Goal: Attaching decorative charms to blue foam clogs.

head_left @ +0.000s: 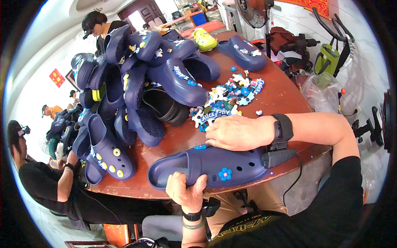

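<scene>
The left hand (pixel 185 191) is coming up from below the near edge of the round brown table (pixel 285 93), its fingers curling over the side of a navy foam clog (pixel 211 166) and gripping it near the heel end. The right hand (pixel 239 132) is reaching in from the right, forearm lying across the table, palm down with fingers together, pressing flat on the clog's top; whether it is pinching anything underneath cannot be told. The clog is lying on its side along the table's near edge, a blue flower charm (pixel 225 173) sitting in one of its holes. Just behind the right hand a heap of small shoe charms (pixel 226 99) is spreading over the table, and left of it a pile of navy clogs (pixel 140 78) is rising. A person in black (pixel 45 182) is sitting at the table's left side.
</scene>
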The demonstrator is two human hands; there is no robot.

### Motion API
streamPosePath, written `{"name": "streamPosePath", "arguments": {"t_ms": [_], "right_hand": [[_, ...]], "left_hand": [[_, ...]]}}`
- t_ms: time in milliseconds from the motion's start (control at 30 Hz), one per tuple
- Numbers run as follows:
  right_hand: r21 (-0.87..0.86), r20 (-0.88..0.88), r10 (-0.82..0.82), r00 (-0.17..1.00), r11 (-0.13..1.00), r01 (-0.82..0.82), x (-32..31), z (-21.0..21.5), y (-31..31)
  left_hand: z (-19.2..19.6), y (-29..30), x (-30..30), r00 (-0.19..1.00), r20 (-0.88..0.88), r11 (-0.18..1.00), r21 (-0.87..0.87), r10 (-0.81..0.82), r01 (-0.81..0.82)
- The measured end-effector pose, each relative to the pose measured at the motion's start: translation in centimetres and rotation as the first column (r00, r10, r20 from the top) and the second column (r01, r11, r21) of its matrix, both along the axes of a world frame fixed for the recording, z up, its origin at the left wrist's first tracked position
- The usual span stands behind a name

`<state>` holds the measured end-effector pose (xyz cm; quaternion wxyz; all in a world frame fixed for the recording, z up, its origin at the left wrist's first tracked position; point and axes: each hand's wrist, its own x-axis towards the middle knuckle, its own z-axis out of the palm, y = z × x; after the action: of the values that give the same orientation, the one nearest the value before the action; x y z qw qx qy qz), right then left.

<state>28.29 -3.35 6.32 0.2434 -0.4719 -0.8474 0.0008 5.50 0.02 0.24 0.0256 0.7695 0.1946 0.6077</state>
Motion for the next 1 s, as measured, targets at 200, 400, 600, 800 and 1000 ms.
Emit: {"name": "streamPosePath", "arguments": {"t_ms": [200,400,600,800,1000], "right_hand": [[-0.050,-0.241,-0.023,0.970,0.999,0.012,-0.7,-0.2,-0.4],[-0.314,-0.344,-0.063,0.937,0.948,-0.052,-0.2,-0.6,0.8],[-0.300,-0.382,-0.057,0.922,0.952,-0.066,-0.2,-0.4,0.9],[-0.276,-0.350,-0.047,0.935,0.959,-0.055,-0.3,-0.4,0.9],[-0.191,-0.382,0.012,0.924,0.977,-0.092,-0.1,-0.9,1.2]], "left_hand": [[0.0,-0.2,0.0,0.999,-0.009,0.999,0.011,0.037,-0.037],[-0.1,-0.1,0.2,1.000,-0.010,1.000,-0.001,0.022,-0.022],[-0.1,0.0,0.1,1.000,-0.008,0.999,-0.012,0.030,-0.030],[-0.3,0.2,0.1,0.999,-0.007,0.997,0.051,0.051,-0.050],[-0.5,0.3,-0.2,0.999,-0.030,0.997,0.063,0.035,-0.033]]}}
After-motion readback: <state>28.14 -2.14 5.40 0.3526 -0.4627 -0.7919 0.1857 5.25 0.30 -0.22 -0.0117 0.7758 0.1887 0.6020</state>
